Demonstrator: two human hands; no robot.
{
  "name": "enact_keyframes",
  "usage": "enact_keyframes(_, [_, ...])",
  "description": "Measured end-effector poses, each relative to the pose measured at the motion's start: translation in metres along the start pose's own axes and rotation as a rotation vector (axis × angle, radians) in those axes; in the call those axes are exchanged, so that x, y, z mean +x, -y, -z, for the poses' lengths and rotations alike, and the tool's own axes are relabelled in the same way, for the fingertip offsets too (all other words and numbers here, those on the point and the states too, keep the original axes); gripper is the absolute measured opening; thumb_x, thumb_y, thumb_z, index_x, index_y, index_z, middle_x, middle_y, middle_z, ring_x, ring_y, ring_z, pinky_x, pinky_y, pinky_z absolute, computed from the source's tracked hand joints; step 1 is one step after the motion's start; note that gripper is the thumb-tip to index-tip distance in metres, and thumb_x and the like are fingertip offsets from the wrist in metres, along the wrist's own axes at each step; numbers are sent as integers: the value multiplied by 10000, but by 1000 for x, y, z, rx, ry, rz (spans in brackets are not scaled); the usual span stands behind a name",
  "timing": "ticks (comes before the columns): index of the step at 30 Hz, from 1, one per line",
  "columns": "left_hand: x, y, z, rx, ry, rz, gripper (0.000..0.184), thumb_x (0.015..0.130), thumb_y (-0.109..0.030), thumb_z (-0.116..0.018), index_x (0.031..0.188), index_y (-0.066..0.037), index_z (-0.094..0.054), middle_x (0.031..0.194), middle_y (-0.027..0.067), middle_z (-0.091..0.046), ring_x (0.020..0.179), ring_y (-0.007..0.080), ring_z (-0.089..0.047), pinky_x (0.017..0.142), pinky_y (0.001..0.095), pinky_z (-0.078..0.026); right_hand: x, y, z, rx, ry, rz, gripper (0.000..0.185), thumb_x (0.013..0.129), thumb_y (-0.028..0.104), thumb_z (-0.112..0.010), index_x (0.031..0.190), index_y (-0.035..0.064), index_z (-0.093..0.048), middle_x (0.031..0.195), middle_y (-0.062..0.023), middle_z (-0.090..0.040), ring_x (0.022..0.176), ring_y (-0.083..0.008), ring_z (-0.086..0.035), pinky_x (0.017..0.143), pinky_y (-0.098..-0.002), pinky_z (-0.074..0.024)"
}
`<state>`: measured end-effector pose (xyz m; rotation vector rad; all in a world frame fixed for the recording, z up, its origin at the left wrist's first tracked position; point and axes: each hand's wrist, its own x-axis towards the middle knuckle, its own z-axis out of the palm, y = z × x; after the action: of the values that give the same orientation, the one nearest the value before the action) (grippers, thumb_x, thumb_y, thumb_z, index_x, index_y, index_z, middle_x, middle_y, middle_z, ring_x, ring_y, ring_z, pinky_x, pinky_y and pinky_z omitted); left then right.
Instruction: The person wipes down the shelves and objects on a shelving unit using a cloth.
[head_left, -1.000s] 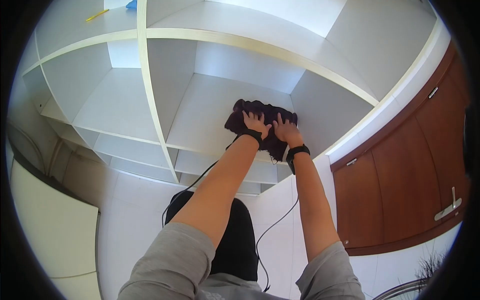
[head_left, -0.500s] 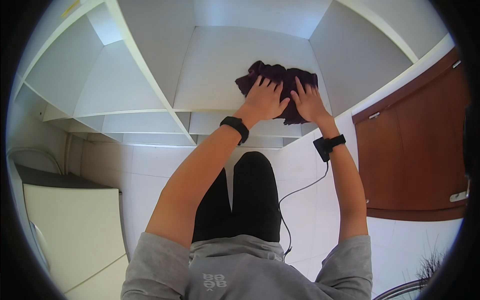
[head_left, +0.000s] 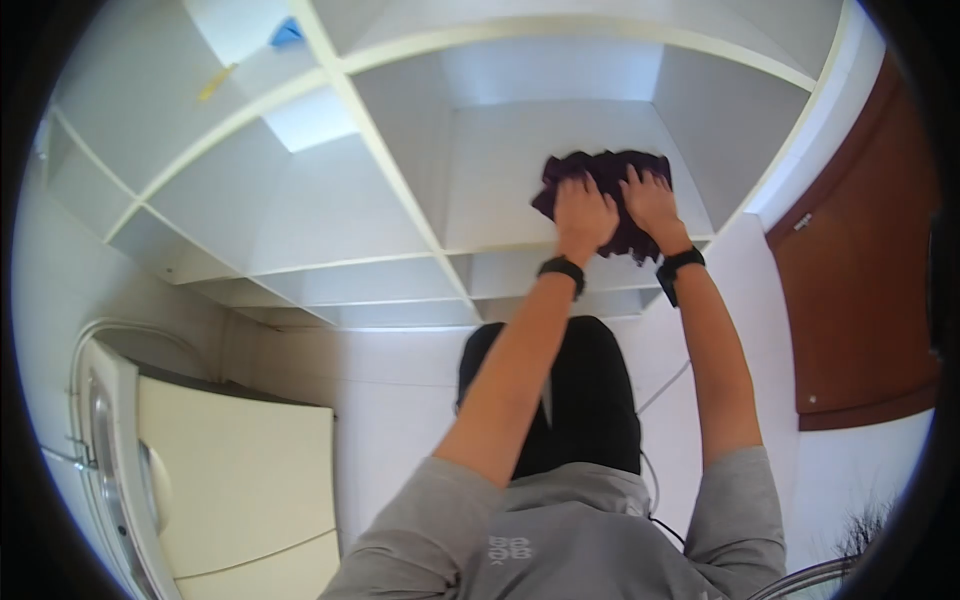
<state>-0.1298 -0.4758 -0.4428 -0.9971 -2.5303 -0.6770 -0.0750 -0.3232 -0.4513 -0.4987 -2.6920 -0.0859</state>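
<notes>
A dark purple, crumpled piece of cloth (head_left: 612, 170) lies on the floor of a white shelf compartment (head_left: 500, 190), with part of its near edge hanging past the shelf's front edge. My left hand (head_left: 585, 214) rests palm down on the cloth's left part, fingers slightly bent and apart. On the right part lies my right hand (head_left: 652, 203), also palm down with fingers spread. The cloth beneath both palms is hidden. Each wrist wears a black band.
White shelf dividers (head_left: 385, 165) surround the compartment. A blue item (head_left: 287, 33) sits in an upper left compartment. To the right is a brown door (head_left: 860, 270); at lower left stands a cream-coloured cabinet or appliance (head_left: 240, 470). A cable (head_left: 665, 385) hangs near my right arm.
The view has shifted, so shelf, cloth and hands appear farther right and lower. Both hands stay on the cloth, and my fingers look a little more bent.
</notes>
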Motion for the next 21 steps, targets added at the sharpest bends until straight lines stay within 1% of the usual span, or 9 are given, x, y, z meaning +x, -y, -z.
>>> enact_keyframes(2, [-7, 4, -7, 51, -16, -42, 584, 931, -351, -507, 1294, 104, -555, 1258, 289, -601, 1220, 396, -525, 1112, 449, -350, -6, 7, 5, 64, 85, -62, 563, 1018, 410, -416, 1438, 37, -455, 1301, -261, -565, 1269, -428, -513, 1141, -515, -330])
enact_keyframes(5, [-27, 30, 4, -30, -198, -271, 570, 950, -383, -504, 1285, 71, -578, 1188, 279, -632, 1167, 381, -558, 1063, 458, -397, -29, 21, 22, 109, 75, 46, 573, 1018, 402, -414, 1443, 18, -445, 1288, -260, -571, 1247, -420, -520, 1153, -523, -304])
enact_keyframes(8, [-47, 48, 41, 31, -71, -168, 539, 954, -400, -522, 1260, 36, -605, 1065, 255, -667, 1044, 373, -608, 956, 473, -464, -48, 32, 21, 114, 7, 151, 545, 1014, 374, -424, 1404, -2, -485, 1281, -253, -576, 1168, -407, -553, 1126, -550, -313])
enact_keyframes(10, [-59, 74, 54, 80, -176, -202, 504, 943, -399, -555, 1234, 7, -624, 946, 222, -679, 923, 376, -631, 851, 489, -494, -44, 52, 3, 26, -80, 305, 515, 996, 373, -452, 1330, -9, -542, 1265, -228, -596, 1116, -383, -571, 1059, -590, -342])
enact_keyframes(12, [-62, 97, 67, 136, -203, -166, 484, 942, -393, -562, 1224, -5, -630, 885, 213, -677, 873, 391, -635, 828, 501, -491, -38, 84, -7, 173, -211, 250, 488, 965, 364, -494, 1265, -10, -582, 1238, -203, -618, 1061, -368, -585, 1054, -592, -345])
enact_keyframes(14, [-68, 123, 77, 173, -134, -108, 470, 949, -354, -540, 1229, 13, -629, 926, 237, -675, 911, 414, -631, 857, 514, -480, -38, 124, 21, 200, -117, 307, 481, 960, 352, -493, 1251, -13, -608, 1186, -224, -641, 1111, -399, -593, 1098, -584, -321])
enact_keyframes(16, [-73, 126, 77, 199, -202, -158, 465, 944, -306, -528, 1242, 35, -632, 1037, 262, -678, 1000, 416, -627, 934, 492, -468, -42, 144, 20, 254, -176, 257, 448, 954, 324, -505, 1205, -16, -655, 1143, -213, -648, 1077, -378, -594, 1077, -561, -356])
enact_keyframes(18, [-73, 123, 77, 231, -200, -173, 441, 949, -265, -507, 1234, 46, -635, 1101, 243, -680, 1052, 403, -619, 968, 481, -451, -44, 151, 22, 288, -253, 261, 452, 942, 314, -505, 1205, -20, -659, 1108, -224, -660, 1102, -376, -596, 1093, -533, -357])
enact_keyframes(21, [-71, 115, 65, 320, -240, -191, 411, 954, -229, -488, 1204, 57, -647, 1133, 220, -683, 1074, 391, -614, 996, 474, -430, -43, 141, 16, 322, -333, 311, 439, 928, 302, -515, 1177, -23, -672, 1084, -201, -676, 1060, -350, -621, 1074, -494, -391])
